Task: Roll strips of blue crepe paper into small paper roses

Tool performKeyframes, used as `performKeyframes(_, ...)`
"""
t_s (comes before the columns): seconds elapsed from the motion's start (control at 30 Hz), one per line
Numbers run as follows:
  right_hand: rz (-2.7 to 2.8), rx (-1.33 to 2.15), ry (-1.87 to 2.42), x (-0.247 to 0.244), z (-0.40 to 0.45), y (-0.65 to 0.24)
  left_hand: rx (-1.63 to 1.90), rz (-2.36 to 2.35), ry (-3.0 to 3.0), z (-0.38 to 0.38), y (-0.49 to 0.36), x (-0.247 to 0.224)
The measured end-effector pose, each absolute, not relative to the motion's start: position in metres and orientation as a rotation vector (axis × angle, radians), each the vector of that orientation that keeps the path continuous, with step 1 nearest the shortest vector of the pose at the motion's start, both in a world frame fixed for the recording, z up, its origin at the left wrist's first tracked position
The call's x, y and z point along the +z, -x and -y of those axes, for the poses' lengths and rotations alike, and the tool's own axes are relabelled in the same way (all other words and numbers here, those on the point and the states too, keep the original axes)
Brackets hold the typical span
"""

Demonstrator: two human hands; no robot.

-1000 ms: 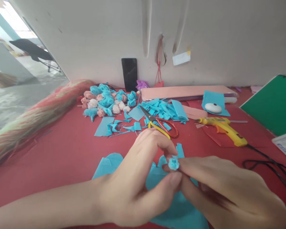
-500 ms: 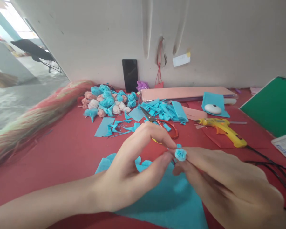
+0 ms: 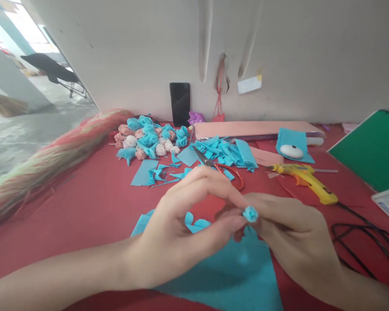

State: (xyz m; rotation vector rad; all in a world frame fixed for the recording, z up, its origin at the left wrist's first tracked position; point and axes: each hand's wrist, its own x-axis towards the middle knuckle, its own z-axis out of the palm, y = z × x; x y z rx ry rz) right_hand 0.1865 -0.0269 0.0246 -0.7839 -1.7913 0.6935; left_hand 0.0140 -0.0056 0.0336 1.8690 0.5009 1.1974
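Note:
A small blue paper rose (image 3: 250,214) is pinched between both hands, facing up toward me. My left hand (image 3: 188,224) comes in from the left with its thumb and forefinger at the rose's left side. From the right, my right hand (image 3: 294,237) grips it with thumb and forefinger; the other fingers are folded behind. Beneath the hands a large sheet of blue crepe paper (image 3: 227,276) lies on the red table (image 3: 84,203). Red-handled scissors (image 3: 207,161) rest partly on cut blue strips (image 3: 220,149), just beyond my left hand.
Pink, white and blue paper flowers (image 3: 149,138) are heaped at the back left. A black phone (image 3: 180,103) leans on the wall. At right lie a yellow glue gun (image 3: 311,179) with black cable, a white oval object (image 3: 291,151) and a green board (image 3: 372,149).
The rose and both hands have shifted slightly right in view. My right hand has turned, its fingers now more folded around the rose's base. The whole view has moved a little.

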Motion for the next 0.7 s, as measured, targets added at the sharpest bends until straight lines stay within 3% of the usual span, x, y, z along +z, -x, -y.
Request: performKeyframes(0.7, 2.017, 0.243, 0.652, 0.021, 0.023, -0.198, 1.029, -0.469, -1.783, 0.006, -0.01, 0.033)
